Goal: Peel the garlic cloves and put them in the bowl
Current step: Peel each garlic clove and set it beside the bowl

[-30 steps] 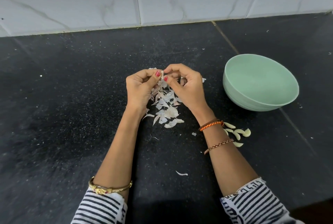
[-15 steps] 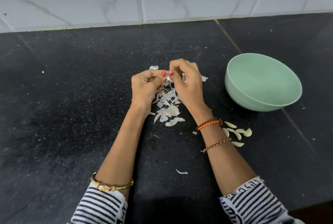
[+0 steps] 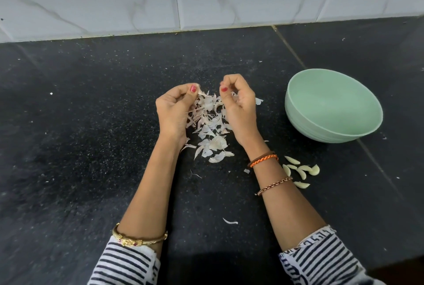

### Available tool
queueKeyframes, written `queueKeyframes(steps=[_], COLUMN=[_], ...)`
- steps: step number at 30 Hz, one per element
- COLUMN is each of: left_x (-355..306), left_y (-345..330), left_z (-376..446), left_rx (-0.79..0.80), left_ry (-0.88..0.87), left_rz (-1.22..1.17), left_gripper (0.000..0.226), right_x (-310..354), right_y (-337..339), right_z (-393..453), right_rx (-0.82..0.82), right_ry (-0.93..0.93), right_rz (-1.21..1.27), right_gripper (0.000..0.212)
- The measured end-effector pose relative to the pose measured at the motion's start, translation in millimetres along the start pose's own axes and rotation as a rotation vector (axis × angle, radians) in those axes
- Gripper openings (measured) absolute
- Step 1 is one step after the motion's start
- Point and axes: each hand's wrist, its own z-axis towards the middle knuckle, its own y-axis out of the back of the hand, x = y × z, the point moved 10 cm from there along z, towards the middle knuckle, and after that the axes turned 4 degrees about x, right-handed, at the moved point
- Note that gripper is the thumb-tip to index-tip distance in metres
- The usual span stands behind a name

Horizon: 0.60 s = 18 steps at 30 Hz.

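Garlic cloves point(image 3: 300, 171), already peeled, lie in a small loose group on the black worktop point(image 3: 80, 147) at the lower right of centre, just beside the right forearm and in front of the bowl, none of them in it. At the far lower left, a striped sleeve point(image 3: 126, 264) and a gold bangle point(image 3: 140, 240) mark the left arm, which reaches up toward the middle of the frame. The left hand point(image 3: 175, 110) has its fingers curled, thumb and forefinger pinching a bit of pale garlic skin or clove point(image 3: 200, 93); which of the two cannot be told. Between the hands and below them a heap of papery peels point(image 3: 210, 128) is scattered on the worktop. The right hand point(image 3: 239, 103) is held apart from the left, fingers curled with thumb against fingertips; whether it holds anything cannot be told. Its wrist wears an orange braided band point(image 3: 263, 159) and a chain bracelet point(image 3: 274, 185). At the right stands a light green bowl point(image 3: 298, 110), tilted slightly.
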Motion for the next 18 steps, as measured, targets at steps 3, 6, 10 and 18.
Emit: queueKeyframes(steps=[3,6,10,18], left_x=[-1.5,-1.0,0.2,2.2], left_y=[-7.2,-9.4,-9.0,-12.0], left_z=[-2.5,-3.1,-2.0,-2.1], left_rx=[0.042,0.052,0.06,0.093], left_ry=[0.003,0.014,0.017,0.013], left_rz=[0.015,0.01,0.015,0.039], left_gripper=[0.014,0.015,0.016,0.018], right_x=[0.8,5.9,12.3,6.0], right_y=[-7.3,-5.6,-4.3,-3.8], right_z=[-1.1,-1.2,-1.0,1.7], right_rx=[0.051,0.049,0.052,0.059], right_ry=[0.019,0.058,0.124,0.101], right_rz=[0.001,-0.068,-0.152,-0.136], right_gripper=[0.016,0.015,0.007,0.005])
